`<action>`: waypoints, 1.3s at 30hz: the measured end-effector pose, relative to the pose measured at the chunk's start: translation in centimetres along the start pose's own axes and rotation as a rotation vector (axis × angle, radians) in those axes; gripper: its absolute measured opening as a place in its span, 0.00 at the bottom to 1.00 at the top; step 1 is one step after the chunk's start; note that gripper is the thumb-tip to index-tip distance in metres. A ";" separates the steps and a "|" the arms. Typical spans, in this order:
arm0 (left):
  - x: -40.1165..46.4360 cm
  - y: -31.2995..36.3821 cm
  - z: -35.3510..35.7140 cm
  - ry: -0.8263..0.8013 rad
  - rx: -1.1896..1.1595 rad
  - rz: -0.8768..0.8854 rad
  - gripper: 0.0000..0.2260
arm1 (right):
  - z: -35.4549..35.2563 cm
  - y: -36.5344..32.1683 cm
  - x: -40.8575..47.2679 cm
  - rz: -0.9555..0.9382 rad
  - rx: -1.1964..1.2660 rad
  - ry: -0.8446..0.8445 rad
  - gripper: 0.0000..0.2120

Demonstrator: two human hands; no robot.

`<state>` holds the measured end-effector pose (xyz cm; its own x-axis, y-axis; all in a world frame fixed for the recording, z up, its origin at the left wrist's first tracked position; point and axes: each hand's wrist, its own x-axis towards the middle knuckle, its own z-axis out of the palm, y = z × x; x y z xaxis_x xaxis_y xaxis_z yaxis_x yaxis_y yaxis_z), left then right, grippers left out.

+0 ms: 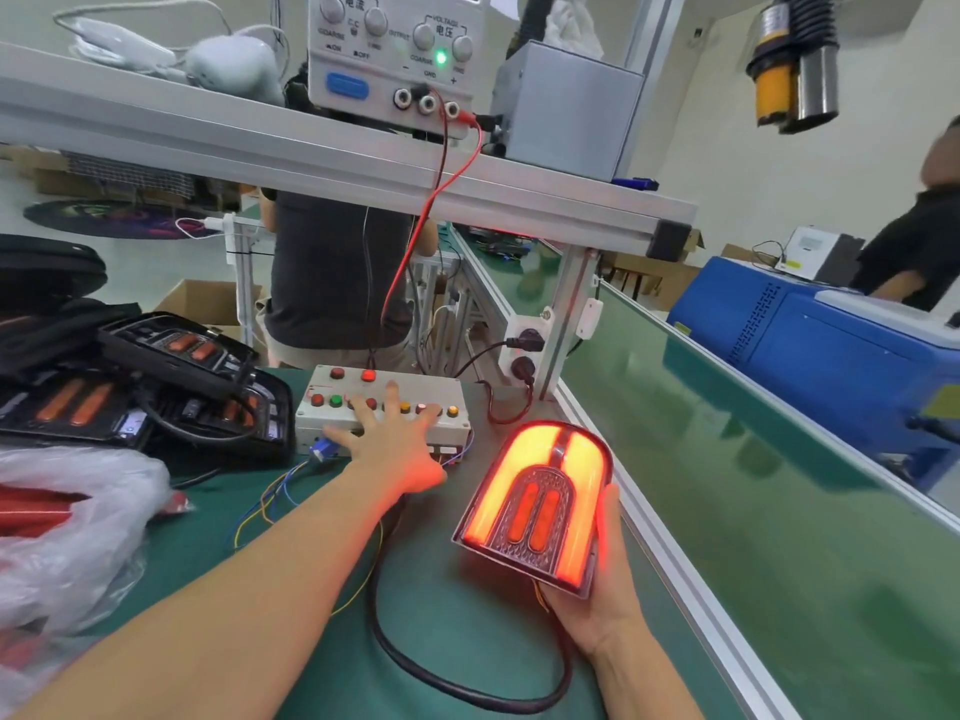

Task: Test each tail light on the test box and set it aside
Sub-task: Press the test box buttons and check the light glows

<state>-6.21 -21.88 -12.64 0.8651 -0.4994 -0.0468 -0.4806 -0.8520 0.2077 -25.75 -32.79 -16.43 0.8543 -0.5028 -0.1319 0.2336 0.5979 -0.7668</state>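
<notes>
Fingers (390,394) of the left hand (392,441) lie straight and spread over the front row of buttons on the test box (384,410), pressing down on it. The right hand (597,605) holds a tail light (537,504) from underneath and along its right edge, with fingers curled round the housing; the lamp is tilted up toward the camera, just right of the test box and above the green counter (441,605). The tail light glows bright orange-red in an arch-shaped band, with 2 lit oval bars inside it. A thick black cable (415,662) loops over the counter from below the lamp toward the box. One red button on the back row of the box is lit.

Left of the box lies a heap of unlit tail lights (156,387) with their cables, and nearer the camera a crumpled clear plastic bag (72,522). On the shelf above stands a bench power supply (395,54) with a green lamp lit, and red leads (436,200) run down from it to the box. Another person (332,272) stands behind the counter.
</notes>
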 end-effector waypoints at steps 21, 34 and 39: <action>-0.1 0.1 -0.2 -0.020 -0.009 0.011 0.38 | -0.5 -0.1 0.8 -0.029 -0.021 -0.042 0.35; 0.5 0.0 -0.5 0.020 0.053 0.027 0.37 | -0.6 -0.3 0.9 0.038 0.008 0.019 0.39; 0.5 -0.3 -0.8 0.070 0.185 0.093 0.35 | -0.9 -0.3 1.1 0.050 -0.008 0.030 0.39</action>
<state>-5.50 -21.79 -11.89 0.8205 -0.5706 0.0336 -0.5715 -0.8203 0.0248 -25.33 -34.07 -16.93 0.8505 -0.4910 -0.1888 0.1874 0.6180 -0.7635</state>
